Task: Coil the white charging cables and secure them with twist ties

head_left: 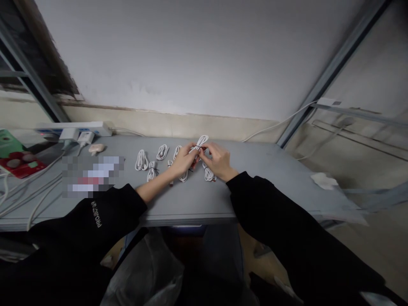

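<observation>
A coiled white cable (202,140) is held up between my two hands over the grey table, with a thin black tie around its middle. My left hand (185,160) is closed around the lower left side of the coil. On the other side, my right hand (219,160) pinches at the black tie, fingertips together. Below my hands lie more coiled cables, one of them a tied white coil (208,172) under my right hand. To the left rest an untied coil (141,160), a tied coil (152,171) and a small coil (162,151). My fingers partly cover other coils.
A white power strip (92,127) with plugged-in chargers stands at the back left of the table (191,208). Nearby are a pinkish small case (96,148), a red and green object (22,163), and loose cables. A crumpled white tissue (324,180) lies at the right.
</observation>
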Available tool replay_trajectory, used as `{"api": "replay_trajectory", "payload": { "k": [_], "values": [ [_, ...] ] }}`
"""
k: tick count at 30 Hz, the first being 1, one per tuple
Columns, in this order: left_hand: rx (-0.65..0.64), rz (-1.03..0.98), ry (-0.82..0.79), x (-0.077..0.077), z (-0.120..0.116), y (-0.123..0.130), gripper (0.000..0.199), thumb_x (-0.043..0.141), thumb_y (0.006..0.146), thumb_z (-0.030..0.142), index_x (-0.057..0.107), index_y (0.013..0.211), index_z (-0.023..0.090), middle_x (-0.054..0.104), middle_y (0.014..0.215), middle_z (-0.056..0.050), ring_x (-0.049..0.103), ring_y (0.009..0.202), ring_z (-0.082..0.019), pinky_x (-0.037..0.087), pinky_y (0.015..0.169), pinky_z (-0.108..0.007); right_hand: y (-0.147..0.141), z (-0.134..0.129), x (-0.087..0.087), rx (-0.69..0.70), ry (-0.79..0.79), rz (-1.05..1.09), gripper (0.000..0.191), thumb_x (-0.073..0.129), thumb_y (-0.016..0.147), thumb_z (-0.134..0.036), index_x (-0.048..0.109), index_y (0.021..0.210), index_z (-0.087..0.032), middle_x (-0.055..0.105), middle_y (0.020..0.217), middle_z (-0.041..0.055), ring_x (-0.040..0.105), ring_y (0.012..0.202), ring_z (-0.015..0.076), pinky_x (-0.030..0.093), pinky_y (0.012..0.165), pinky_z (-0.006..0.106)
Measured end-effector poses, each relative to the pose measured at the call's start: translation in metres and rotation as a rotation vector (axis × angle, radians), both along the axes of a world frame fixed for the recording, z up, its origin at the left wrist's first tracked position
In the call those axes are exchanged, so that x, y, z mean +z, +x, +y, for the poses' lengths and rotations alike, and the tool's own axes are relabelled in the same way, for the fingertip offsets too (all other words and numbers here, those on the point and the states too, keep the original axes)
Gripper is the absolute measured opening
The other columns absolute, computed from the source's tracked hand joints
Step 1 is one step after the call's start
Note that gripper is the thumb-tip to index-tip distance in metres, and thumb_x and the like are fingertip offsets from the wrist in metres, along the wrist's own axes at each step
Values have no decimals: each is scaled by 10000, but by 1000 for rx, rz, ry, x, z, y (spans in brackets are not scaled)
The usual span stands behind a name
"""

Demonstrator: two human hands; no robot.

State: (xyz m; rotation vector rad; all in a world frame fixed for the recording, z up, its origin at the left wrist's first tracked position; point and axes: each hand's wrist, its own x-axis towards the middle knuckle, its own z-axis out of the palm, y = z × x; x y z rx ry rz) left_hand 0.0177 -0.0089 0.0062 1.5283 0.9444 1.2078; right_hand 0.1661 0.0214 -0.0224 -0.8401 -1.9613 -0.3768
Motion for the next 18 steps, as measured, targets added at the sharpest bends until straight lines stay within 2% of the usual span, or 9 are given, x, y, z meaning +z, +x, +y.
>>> {"api": "replay_trajectory", "payload": {
  "k": [10, 18],
  "values": [
    [-28, -121, -110, 2, 1, 2, 101, 477, 771, 122, 507, 841, 187, 453, 473, 80, 433, 365, -88, 347, 397, -201, 0, 3, -2, 23, -64, 61, 234, 461, 947, -332, 665, 970, -219, 686, 842, 56, 605, 776, 190, 438, 721, 334],
    [-45, -154, -135, 3, 0, 1, 133, 483, 746, 135, 514, 864, 189, 463, 509, 64, 428, 389, -83, 343, 413, -207, -3, 1, -3, 37, -130, 164, 178, 502, 906, -290, 667, 937, -231, 685, 817, 40, 601, 731, 180, 447, 721, 327]
  ]
}}
